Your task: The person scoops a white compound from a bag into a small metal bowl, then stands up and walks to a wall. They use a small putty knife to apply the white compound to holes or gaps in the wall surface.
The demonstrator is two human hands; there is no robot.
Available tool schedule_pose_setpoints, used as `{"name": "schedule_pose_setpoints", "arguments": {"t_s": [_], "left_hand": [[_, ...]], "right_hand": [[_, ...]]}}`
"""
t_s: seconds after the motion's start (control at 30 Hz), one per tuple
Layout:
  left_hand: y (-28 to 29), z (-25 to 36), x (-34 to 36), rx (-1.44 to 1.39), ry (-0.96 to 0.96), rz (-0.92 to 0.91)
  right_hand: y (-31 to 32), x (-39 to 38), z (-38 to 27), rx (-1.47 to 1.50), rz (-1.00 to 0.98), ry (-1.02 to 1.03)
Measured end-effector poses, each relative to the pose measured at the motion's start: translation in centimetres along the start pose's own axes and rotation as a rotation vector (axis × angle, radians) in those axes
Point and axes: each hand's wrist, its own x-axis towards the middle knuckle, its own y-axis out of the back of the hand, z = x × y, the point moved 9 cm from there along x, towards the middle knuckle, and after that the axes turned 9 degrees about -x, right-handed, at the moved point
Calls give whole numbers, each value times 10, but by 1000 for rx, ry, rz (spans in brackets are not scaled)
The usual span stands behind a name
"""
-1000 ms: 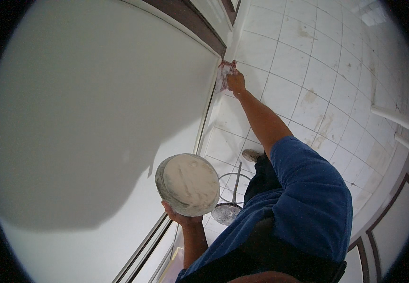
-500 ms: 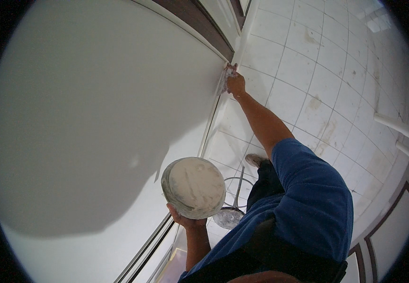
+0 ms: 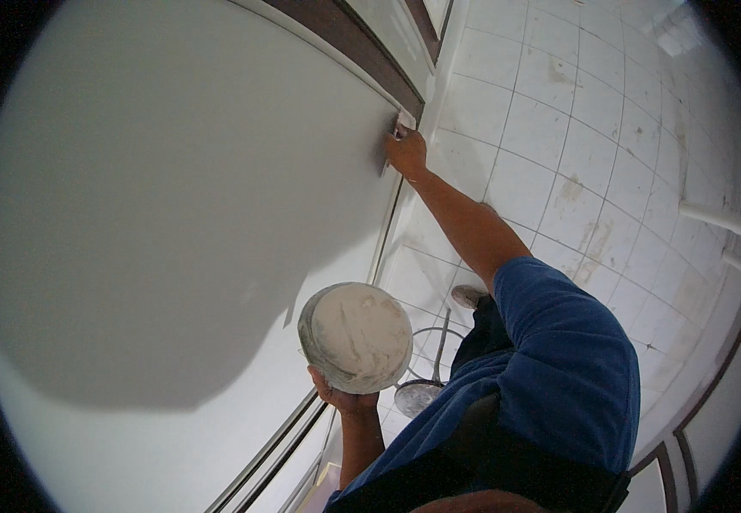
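Shadowed white wall [image 3: 148, 214], stained tiles [image 3: 541, 128], held bowl [image 3: 312, 355]

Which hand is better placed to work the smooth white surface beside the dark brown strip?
Probably the right hand: it holds a thin flat tool at that surface; the left hand supports a round grey bowl of beige paste.

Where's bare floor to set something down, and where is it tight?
Widest bare patch: the stained tiles between the right forearm and the white poles. Crowded: right of the bowl in the left hand, where rod, ring and shoe bunch together.
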Motion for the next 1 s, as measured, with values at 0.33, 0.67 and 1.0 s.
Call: {"name": "schedule_pose_setpoints", "arguments": {"t_s": [0.33,0.67,1.0], "left_hand": [[-15,1,4,47,16,-129],[-30,-1,-3,39,53,-198],[-33,-1,2,78,43,-142]], "right_hand": [[38,-43,-90,-58,64,45],[100,-130,-127,286,172,381],[5,22,111,137,86,35]]}}
